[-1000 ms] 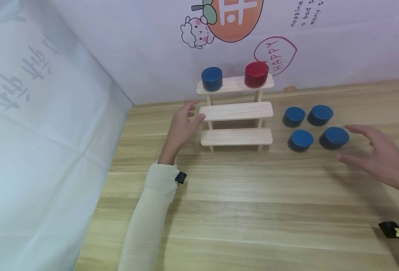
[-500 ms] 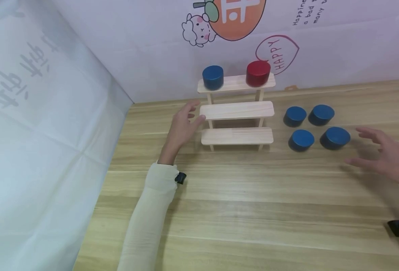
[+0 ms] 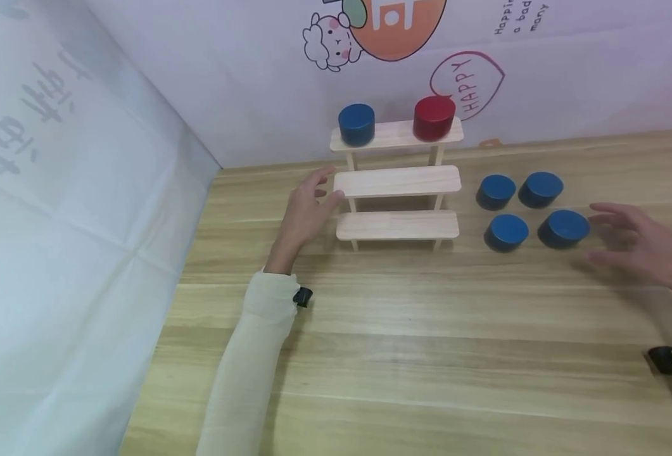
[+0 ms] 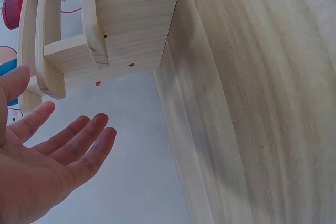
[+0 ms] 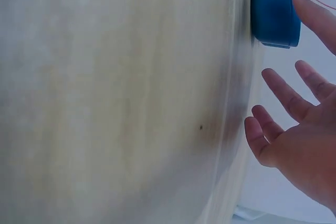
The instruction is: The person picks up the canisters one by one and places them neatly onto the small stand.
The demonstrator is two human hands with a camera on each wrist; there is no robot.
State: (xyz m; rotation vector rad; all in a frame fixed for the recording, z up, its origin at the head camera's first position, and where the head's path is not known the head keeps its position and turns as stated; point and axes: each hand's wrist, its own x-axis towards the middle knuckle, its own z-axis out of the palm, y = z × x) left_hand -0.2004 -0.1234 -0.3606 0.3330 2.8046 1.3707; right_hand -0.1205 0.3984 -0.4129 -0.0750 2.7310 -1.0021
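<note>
On top shelf (image 3: 395,134): two cylinders (image 3: 356,123)

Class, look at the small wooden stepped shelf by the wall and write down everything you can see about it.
The wooden stepped shelf is pale, unpainted wood: three flat boards rising like stairs toward the wall, carried on thin uprights. It stands upright on the table. Its top board holds a blue cylinder at the left and a red cylinder at the right; the two lower boards are bare. The left hand lies open at the middle board's left end.
</note>
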